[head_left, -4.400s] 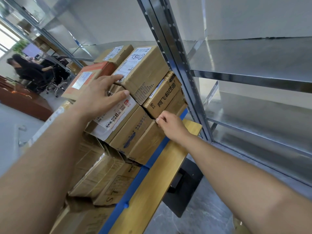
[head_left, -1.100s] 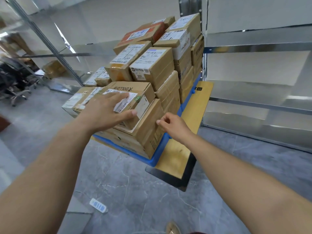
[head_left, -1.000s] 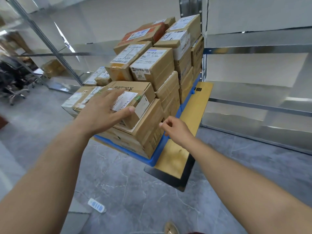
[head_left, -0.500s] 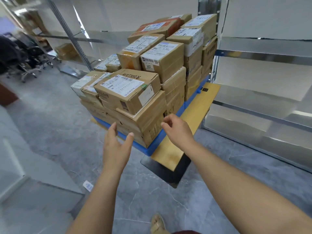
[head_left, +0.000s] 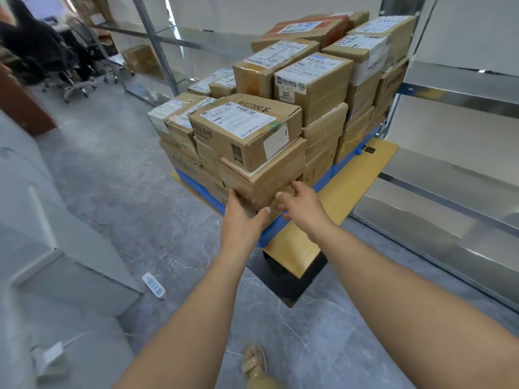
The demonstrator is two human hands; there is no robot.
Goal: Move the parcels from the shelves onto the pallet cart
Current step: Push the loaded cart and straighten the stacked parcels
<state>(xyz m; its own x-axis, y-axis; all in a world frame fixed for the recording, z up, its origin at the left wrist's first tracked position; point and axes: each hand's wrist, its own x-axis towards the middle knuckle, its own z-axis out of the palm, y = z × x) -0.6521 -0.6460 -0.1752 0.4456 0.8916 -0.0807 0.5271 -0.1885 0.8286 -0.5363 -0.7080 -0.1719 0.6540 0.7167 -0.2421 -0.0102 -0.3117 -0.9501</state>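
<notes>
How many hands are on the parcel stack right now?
2. The left hand lies flat against the near face of the bottom corner box. The right hand touches the same box's right side, at the corner. Neither is hidden.

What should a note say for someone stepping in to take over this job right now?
Left hand: open, flat against the left face of the bottom corner parcel.
Right hand: open, fingers touching that parcel's right face.
The stack sits several layers high on the pallet cart, beside the shelves.
Done: the shelves at right show no parcels.
Left: probably squaring up that corner parcel; a far box on a shelf at left may need fetching.
</notes>
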